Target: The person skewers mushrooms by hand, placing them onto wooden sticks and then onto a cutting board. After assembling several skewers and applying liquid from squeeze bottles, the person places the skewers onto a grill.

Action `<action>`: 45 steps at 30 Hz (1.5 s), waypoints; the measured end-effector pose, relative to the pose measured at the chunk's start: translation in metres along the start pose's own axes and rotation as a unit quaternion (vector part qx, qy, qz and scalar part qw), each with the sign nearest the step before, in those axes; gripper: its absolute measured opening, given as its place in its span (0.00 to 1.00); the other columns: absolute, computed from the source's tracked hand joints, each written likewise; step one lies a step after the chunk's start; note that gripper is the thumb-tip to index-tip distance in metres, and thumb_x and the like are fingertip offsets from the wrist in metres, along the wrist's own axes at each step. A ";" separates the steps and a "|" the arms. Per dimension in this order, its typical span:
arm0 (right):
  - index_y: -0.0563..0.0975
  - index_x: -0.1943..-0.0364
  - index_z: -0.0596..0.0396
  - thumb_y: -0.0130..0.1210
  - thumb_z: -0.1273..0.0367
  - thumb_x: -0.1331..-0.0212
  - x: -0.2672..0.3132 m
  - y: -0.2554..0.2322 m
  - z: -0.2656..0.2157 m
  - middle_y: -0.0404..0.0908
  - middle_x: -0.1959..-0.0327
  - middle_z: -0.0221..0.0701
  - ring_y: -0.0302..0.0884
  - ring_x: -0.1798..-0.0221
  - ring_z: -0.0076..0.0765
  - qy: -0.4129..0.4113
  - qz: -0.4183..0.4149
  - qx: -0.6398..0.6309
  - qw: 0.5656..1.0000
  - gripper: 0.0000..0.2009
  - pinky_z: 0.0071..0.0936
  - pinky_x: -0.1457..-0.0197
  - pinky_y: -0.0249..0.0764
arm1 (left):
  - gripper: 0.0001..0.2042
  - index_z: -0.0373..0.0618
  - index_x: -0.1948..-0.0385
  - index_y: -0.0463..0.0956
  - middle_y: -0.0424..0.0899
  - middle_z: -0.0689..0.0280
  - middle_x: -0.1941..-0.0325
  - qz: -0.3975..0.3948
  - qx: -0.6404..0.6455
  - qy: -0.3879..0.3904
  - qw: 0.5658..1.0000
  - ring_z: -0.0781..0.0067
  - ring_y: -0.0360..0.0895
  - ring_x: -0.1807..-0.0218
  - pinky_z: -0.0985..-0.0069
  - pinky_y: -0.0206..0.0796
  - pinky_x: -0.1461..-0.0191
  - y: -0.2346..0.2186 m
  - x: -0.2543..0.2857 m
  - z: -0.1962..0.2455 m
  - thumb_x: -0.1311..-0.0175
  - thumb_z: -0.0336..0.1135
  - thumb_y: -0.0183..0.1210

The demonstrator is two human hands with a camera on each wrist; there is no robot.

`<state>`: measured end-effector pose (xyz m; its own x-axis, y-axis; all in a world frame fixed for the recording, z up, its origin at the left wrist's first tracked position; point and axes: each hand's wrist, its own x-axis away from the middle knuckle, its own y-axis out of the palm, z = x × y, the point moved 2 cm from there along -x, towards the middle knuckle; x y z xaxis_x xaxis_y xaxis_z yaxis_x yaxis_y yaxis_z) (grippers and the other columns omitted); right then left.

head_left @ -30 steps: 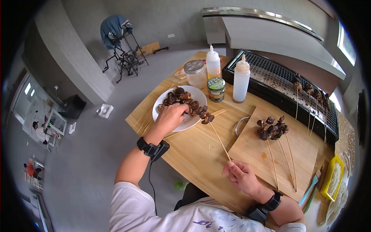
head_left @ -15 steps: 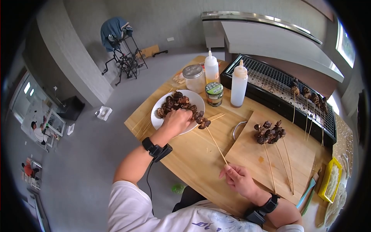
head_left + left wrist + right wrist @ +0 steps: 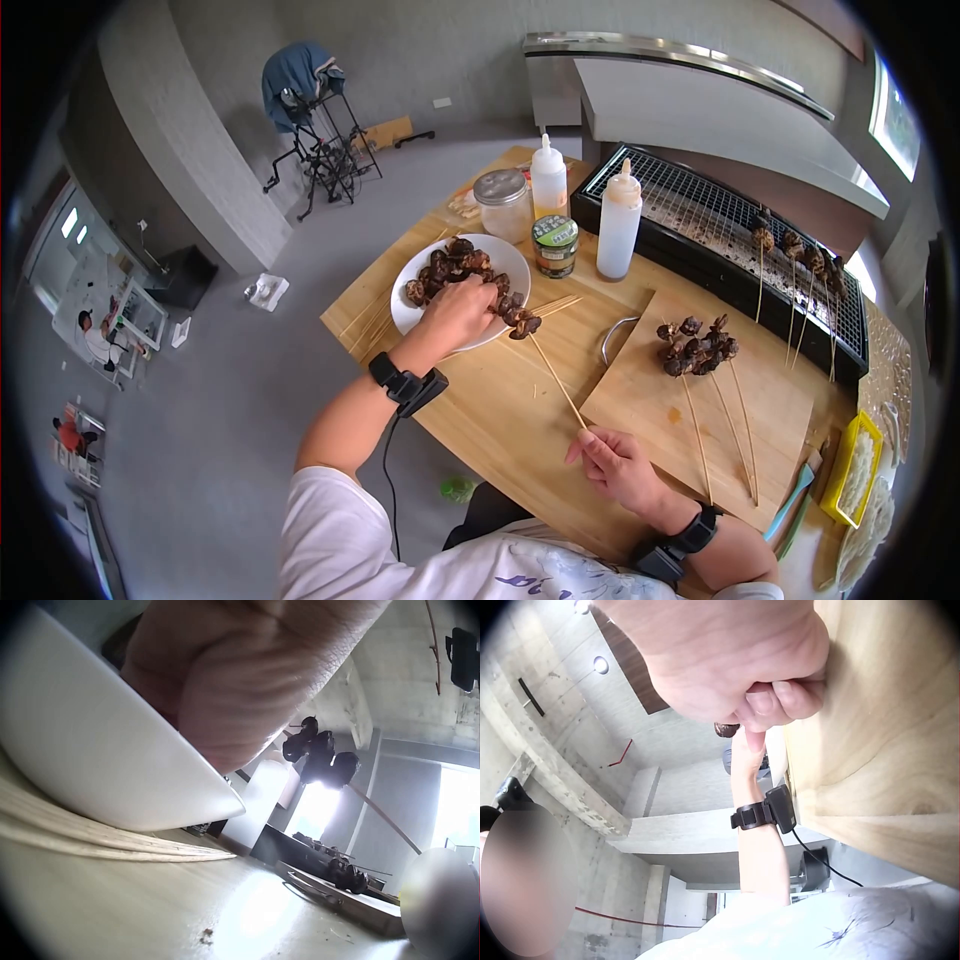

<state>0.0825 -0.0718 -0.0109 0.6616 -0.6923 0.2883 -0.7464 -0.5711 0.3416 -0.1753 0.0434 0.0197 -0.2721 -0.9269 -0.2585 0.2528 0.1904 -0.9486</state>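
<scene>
The left hand point(image 3: 460, 314) reaches over the near side of a white plate point(image 3: 403, 318) of dark, mushroom-like pieces point(image 3: 452, 262). Its curled fingers pinch a piece at the upper end of a skewer point(image 3: 560, 382); the fingertips are partly hidden. Several dark pieces point(image 3: 520, 322) sit on that skewer beside the fingers. Lower down, the right hand point(image 3: 622, 468) grips the bare end of the stick between thumb and curled fingers. In the left wrist view the plate's side point(image 3: 112, 757) hides the left fingertips, and the loaded skewer point(image 3: 386, 819) slants beyond.
Loaded skewers point(image 3: 697, 350) lie on a cutting board point(image 3: 640, 400). Behind are a grill point(image 3: 690, 215) with more skewers, two squeeze bottles point(image 3: 619, 225) and jars point(image 3: 555, 245). Bare sticks point(image 3: 375, 325) lie around the plate; a yellow tray point(image 3: 855, 470) is at right.
The left hand has shifted slightly right and nearer over the plate, with its fingers lower beside the skewer's pieces. The right hand keeps its hold on the stick. The head view has shifted a little.
</scene>
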 end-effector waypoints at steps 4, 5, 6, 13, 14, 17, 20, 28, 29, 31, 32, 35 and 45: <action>0.73 0.69 0.57 0.37 0.60 0.33 0.000 0.000 0.000 0.51 0.87 0.15 0.45 0.85 0.12 0.000 -0.001 0.004 1.000 0.17 0.15 0.83 0.45 | 0.08 0.37 0.72 0.72 0.74 0.53 0.70 0.001 0.007 0.015 1.000 0.49 0.74 0.67 0.63 0.67 0.61 -0.005 0.006 0.004 0.55 0.29 0.58; 0.73 0.69 0.57 0.37 0.60 0.33 0.000 0.000 0.000 0.51 0.87 0.15 0.45 0.85 0.12 -0.002 0.001 0.012 1.000 0.17 0.15 0.83 0.45 | 0.08 0.37 0.72 0.73 0.74 0.53 0.70 -0.029 -0.004 0.036 0.999 0.49 0.74 0.68 0.63 0.68 0.62 -0.003 0.007 0.002 0.54 0.30 0.58; 0.73 0.69 0.57 0.37 0.60 0.33 0.000 0.000 0.001 0.51 0.87 0.15 0.45 0.85 0.12 -0.003 0.001 0.013 1.000 0.17 0.15 0.83 0.45 | 0.08 0.37 0.73 0.73 0.74 0.53 0.71 -0.057 -0.015 0.057 0.997 0.50 0.74 0.68 0.64 0.68 0.63 -0.001 0.007 0.001 0.54 0.30 0.58; 0.73 0.70 0.57 0.38 0.60 0.34 0.000 -0.001 0.003 0.53 0.86 0.16 0.47 0.84 0.13 -0.011 -0.004 0.026 1.000 0.17 0.15 0.82 0.47 | 0.06 0.40 0.70 0.75 0.78 0.56 0.70 0.002 0.028 0.065 0.997 0.60 0.78 0.69 0.67 0.69 0.67 -0.008 0.004 -0.010 0.50 0.28 0.57; 0.73 0.70 0.57 0.38 0.61 0.34 0.000 0.000 0.004 0.53 0.86 0.16 0.48 0.83 0.13 -0.006 -0.008 0.024 1.000 0.17 0.15 0.81 0.47 | 0.07 0.39 0.68 0.74 0.79 0.58 0.70 -0.015 0.149 -0.021 0.988 0.66 0.79 0.69 0.71 0.70 0.67 -0.015 0.009 -0.013 0.49 0.26 0.57; 0.73 0.70 0.57 0.38 0.61 0.34 0.001 0.001 0.003 0.54 0.85 0.16 0.48 0.82 0.13 0.010 -0.010 0.048 0.999 0.17 0.15 0.80 0.48 | 0.07 0.37 0.65 0.73 0.79 0.62 0.69 -0.001 0.374 -0.137 0.917 0.74 0.79 0.68 0.77 0.72 0.65 -0.021 0.020 -0.027 0.46 0.23 0.55; 0.73 0.70 0.58 0.38 0.60 0.34 0.000 0.002 0.003 0.54 0.85 0.16 0.49 0.82 0.13 0.006 -0.002 0.072 0.997 0.17 0.15 0.80 0.48 | 0.07 0.34 0.62 0.70 0.77 0.62 0.68 0.039 0.495 -0.156 0.854 0.73 0.78 0.67 0.80 0.74 0.62 -0.027 0.032 -0.025 0.41 0.23 0.51; 0.74 0.71 0.58 0.39 0.60 0.34 0.001 0.002 0.001 0.53 0.86 0.16 0.47 0.83 0.13 0.014 -0.012 0.065 0.998 0.17 0.15 0.81 0.47 | 0.07 0.36 0.61 0.70 0.76 0.64 0.65 0.107 0.547 -0.097 0.825 0.78 0.76 0.62 0.80 0.72 0.57 -0.040 0.048 0.010 0.41 0.22 0.51; 0.74 0.71 0.58 0.39 0.60 0.34 0.001 0.002 0.000 0.53 0.86 0.15 0.47 0.83 0.13 0.017 -0.015 0.057 0.998 0.17 0.15 0.81 0.47 | 0.08 0.35 0.60 0.69 0.76 0.64 0.65 0.108 0.546 -0.099 0.825 0.78 0.76 0.63 0.80 0.72 0.58 -0.043 0.048 0.013 0.41 0.22 0.51; 0.74 0.71 0.58 0.39 0.60 0.34 0.002 0.001 0.000 0.52 0.87 0.15 0.47 0.84 0.13 0.009 -0.019 0.069 0.997 0.18 0.15 0.81 0.46 | 0.08 0.36 0.60 0.69 0.76 0.64 0.65 0.112 0.551 -0.096 0.822 0.78 0.76 0.63 0.80 0.72 0.58 -0.041 0.048 0.010 0.41 0.22 0.51; 0.74 0.71 0.58 0.38 0.60 0.34 0.001 0.001 0.000 0.52 0.87 0.15 0.47 0.84 0.13 0.002 -0.022 0.076 0.997 0.18 0.15 0.81 0.46 | 0.08 0.36 0.60 0.69 0.76 0.64 0.65 0.112 0.554 -0.094 0.819 0.78 0.76 0.64 0.80 0.72 0.58 -0.040 0.048 0.009 0.41 0.22 0.51; 0.74 0.70 0.58 0.38 0.59 0.34 0.002 0.002 -0.002 0.52 0.87 0.16 0.46 0.84 0.13 0.008 -0.029 0.078 0.997 0.18 0.15 0.81 0.46 | 0.08 0.35 0.61 0.69 0.76 0.63 0.66 0.114 0.571 -0.100 0.807 0.78 0.77 0.65 0.81 0.73 0.59 -0.037 0.049 0.004 0.41 0.22 0.51; 0.74 0.70 0.59 0.37 0.59 0.34 0.002 0.001 -0.002 0.51 0.88 0.16 0.45 0.86 0.13 0.003 -0.040 0.075 0.996 0.19 0.15 0.83 0.45 | 0.08 0.36 0.60 0.70 0.77 0.65 0.66 0.127 0.535 -0.094 0.830 0.79 0.77 0.64 0.82 0.73 0.59 -0.036 0.052 0.015 0.42 0.21 0.52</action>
<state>0.0828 -0.0727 -0.0081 0.7190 -0.6399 0.2713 -0.6938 -0.6835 0.2267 -0.1844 -0.0168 0.0433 0.0397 -0.9540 -0.2971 0.9870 0.0837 -0.1370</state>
